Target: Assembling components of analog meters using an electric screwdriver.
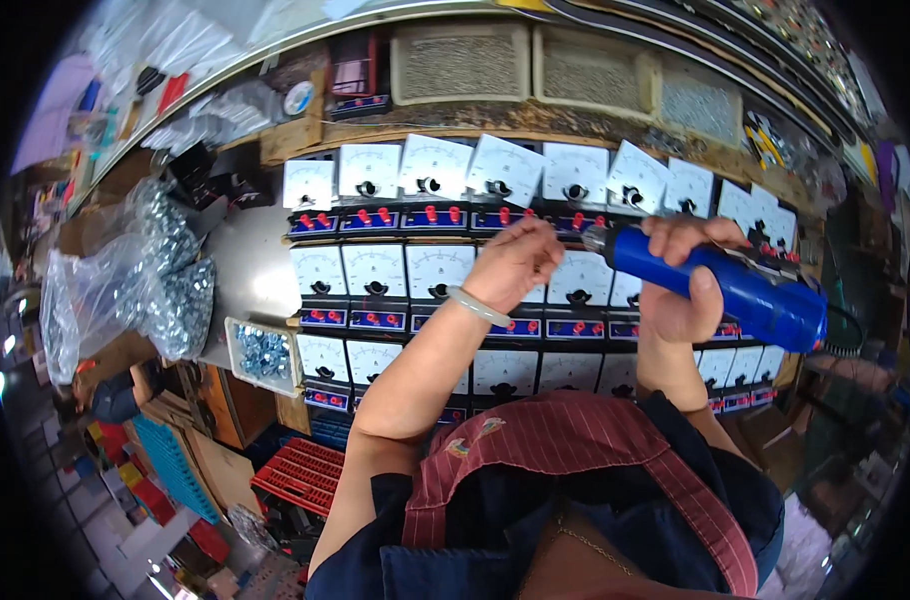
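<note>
At the far left, a clear plastic bag [95, 285] of small metal parts slumps on the bench, well apart from both hands. Just right of it a small white tray [263, 352] of screws sits at the bench's [245, 262] near edge, beside the first column of panel meters [375, 270]. A strip of bare bench between the bag and the meters is the only open room on that side.

The meters lie in tight rows, white dials above blue terminal strips with red posts, filling the bench from the tray rightward to its far end. The left hand [515, 262] hovers over the middle rows, fingers bunched together and curled toward the tool's tip; whether they pinch anything small I cannot tell. A pale bangle [478, 306] circles that wrist.

Just right, nearly touching it, the right hand [681, 282] is wrapped firmly around a blue electric screwdriver [720, 285], held tilted, its metal tip pointing left toward the left hand, its body slanting down to the right.

Behind the meters, beige mesh-fronted boxes [520, 62] line the back edge, closing that side.
</note>
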Tool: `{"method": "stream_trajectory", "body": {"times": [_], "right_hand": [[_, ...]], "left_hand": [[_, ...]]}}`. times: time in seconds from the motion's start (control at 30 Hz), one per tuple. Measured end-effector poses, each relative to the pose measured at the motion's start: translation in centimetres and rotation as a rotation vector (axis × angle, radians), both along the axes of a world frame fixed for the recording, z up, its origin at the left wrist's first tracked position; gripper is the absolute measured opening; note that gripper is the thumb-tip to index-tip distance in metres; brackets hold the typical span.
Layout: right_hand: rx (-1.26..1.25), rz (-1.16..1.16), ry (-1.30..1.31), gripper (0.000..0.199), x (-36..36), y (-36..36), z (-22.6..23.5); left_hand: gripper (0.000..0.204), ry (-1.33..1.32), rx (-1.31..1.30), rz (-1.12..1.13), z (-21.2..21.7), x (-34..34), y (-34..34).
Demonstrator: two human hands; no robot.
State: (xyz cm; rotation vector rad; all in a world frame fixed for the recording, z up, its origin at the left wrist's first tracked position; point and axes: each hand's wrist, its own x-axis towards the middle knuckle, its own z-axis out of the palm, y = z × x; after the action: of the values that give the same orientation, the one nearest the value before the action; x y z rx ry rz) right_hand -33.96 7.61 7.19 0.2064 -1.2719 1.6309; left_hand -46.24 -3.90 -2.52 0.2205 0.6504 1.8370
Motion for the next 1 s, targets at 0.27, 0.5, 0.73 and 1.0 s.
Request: {"method": "stream_trajectory", "body": {"times": [0.27, 0.5, 0.73, 1.0], "right_hand": [[-0.078, 0.028, -0.025, 0.044, 2.8, -3.8, 0.6], [-0.053, 0.031, -0.065, 0.04, 7.4, -1.2, 0.4], [-0.179, -0.04, -0.045, 0.044, 1.7, 2.3, -2.3], [-0.068, -0.023, -0.069, 0.04, -0.7, 4.8, -2.7]], "left_hand": [[0.021, 0.072, -0.058, 0.105, 1.8, 3.9, -3.2], [0.033, -0.103, 0.057, 0.029, 0.4, 8.0, 0.0], [0.029, 0.033, -0.163, 0.116, -1.3, 3.7, 3.9], [0.029, -0.163, 0.001, -0.034, -1.9, 0.5, 6.2]]}}
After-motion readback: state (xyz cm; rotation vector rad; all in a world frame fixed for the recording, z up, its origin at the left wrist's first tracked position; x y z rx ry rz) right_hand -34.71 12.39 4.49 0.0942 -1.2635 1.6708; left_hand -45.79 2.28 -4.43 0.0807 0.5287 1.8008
